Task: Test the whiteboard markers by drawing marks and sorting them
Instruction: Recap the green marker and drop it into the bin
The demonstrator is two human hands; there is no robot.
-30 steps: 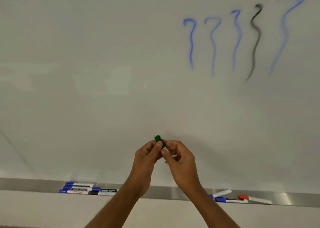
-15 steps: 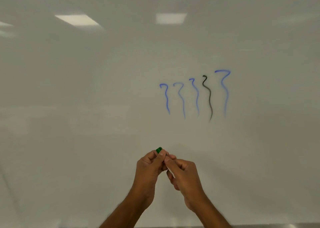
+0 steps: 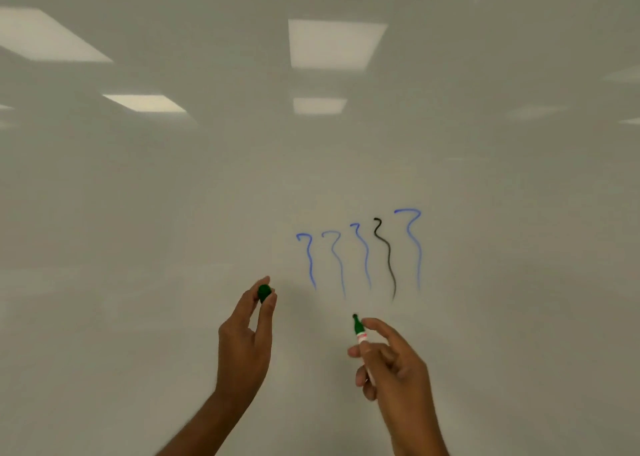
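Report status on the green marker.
Left hand pinches green cap. Right hand holds uncapped green marker, tip up. Four blue marks, one black mark on whiteboard. No obstruction seen.

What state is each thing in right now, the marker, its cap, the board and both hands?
Green marker: uncapped, tip pointing up.
Green cap: off the marker.
Whiteboard: marked with four blue squiggles and one black squiggle, none green.
Left hand: pinches the green cap.
Right hand: grips the green marker.
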